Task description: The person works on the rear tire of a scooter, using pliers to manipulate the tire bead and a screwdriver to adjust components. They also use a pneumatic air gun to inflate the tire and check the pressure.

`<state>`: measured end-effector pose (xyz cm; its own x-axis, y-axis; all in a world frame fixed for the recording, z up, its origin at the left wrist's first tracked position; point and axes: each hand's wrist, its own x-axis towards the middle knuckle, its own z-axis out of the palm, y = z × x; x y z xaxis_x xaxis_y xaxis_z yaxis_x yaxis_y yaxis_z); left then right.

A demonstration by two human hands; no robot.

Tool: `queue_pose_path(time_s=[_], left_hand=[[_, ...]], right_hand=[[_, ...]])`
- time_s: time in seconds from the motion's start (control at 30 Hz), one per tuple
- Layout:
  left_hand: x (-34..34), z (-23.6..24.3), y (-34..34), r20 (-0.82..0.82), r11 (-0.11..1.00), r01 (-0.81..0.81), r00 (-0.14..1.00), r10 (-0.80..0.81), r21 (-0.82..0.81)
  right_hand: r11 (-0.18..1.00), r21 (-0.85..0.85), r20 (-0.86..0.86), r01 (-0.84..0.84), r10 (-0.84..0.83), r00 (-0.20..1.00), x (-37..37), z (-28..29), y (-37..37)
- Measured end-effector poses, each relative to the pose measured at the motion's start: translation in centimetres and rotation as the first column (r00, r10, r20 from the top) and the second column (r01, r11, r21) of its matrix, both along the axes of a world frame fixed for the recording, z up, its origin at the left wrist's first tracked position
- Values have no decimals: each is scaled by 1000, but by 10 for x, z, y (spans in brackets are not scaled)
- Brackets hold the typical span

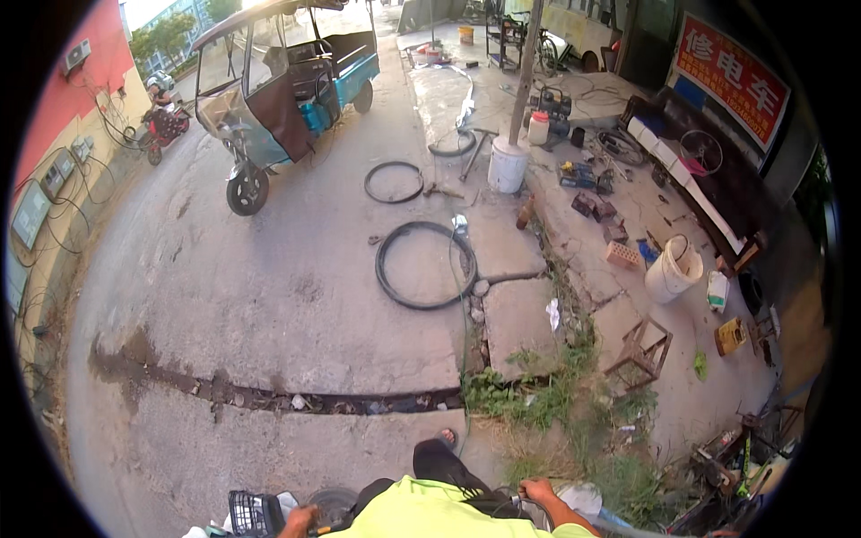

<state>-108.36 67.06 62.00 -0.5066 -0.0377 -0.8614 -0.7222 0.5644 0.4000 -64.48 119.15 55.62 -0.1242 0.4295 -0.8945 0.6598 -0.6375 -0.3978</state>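
At the lower edge, my left hand [300, 520] is closed beside a dark wheel [332, 505] and a black basket [256, 514]. What its fingers hold is cut off at the rim. Right of my yellow-green shirt [430, 511], my right hand [538, 490] is curled at the end of a dark bar [493, 504] with a bit of shiny metal by it; the bar's kind is hidden. Ahead on the concrete lies a large black tyre [383, 269]. A thinner tyre [366, 184] lies farther off, with a smaller ring-shaped tyre [466, 143] beyond it.
A blue three-wheeled cart [260, 108] stands far left. A debris-filled crack [269, 399] crosses the ground ahead. On the right are weeds [529, 399], a wooden stool frame [639, 354], a white bucket [668, 273], bricks [621, 255], scattered tools and a dark sofa [717, 188]. A pole rises from a white bucket base [508, 168].
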Motion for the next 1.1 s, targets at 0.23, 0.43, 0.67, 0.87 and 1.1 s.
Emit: queue_pose_path(time_s=[0.23, 0.43, 0.67, 0.87, 1.1], left_hand=[[-61, 16, 118, 121, 973, 224, 969, -218, -44], [-187, -19, 216, 149, 921, 387, 913, -379, -31], [-464, -50, 334, -9, 744, 660, 747, -665, -107], [-712, 60, 655, -465, 889, 444, 815, -346, 116], [-729, 64, 799, -402, 837, 467, 851, -338, 285]], right_hand=[[985, 161, -131, 62, -41, 991, -181, 77, 143], [979, 147, -54, 144, -138, 989, -217, 40, 188], [958, 132, 323, 254, -284, 903, -258, 8, 189], [950, 226, 12, 214, -223, 975, -259, -107, 134], [962, 33, 45, 270, -271, 961, -404, -60, 331]])
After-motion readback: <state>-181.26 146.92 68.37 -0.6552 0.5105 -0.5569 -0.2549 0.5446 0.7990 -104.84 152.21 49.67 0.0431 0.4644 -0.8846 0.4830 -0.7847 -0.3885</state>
